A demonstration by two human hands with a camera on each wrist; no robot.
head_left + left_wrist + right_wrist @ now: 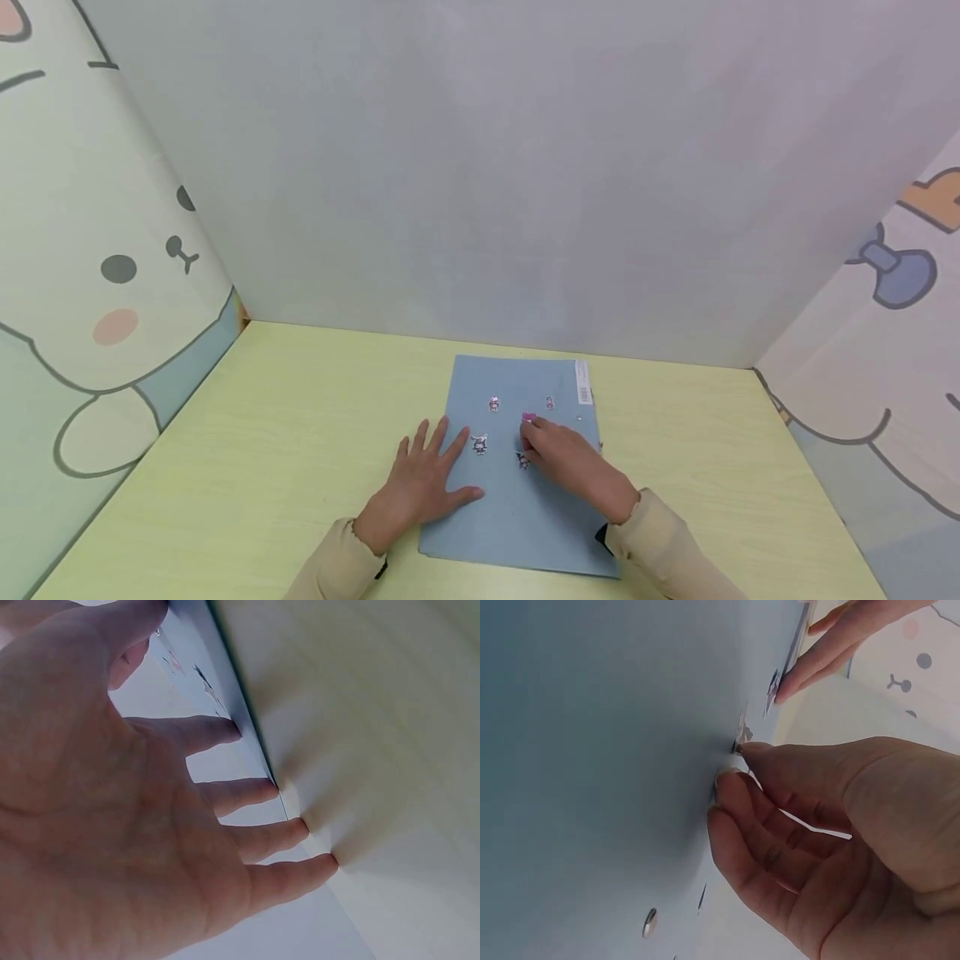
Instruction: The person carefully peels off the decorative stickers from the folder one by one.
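A blue folder (525,525) lies flat with several small character stickers on it. My left hand (420,487) rests across its left edge, fingers spread, close to a larger sticker (480,444). In the left wrist view, the fingertips of the left hand (142,802) touch the folder's edge and the table beside it. The right hand (570,462) has bent fingers against the folder, beside a pink sticker (528,416) and above a dark sticker (522,460). In the right wrist view, the thumb of the right hand (817,825) touches a sticker's edge; whether the fingertips pinch anything is hidden.
The folder carries a white barcode label (583,383) at its top right and a small round stud (579,418) below it. Two more stickers are near the top. The pale yellow table (322,392) meets a grey backdrop behind and cartoon-printed panels at both sides.
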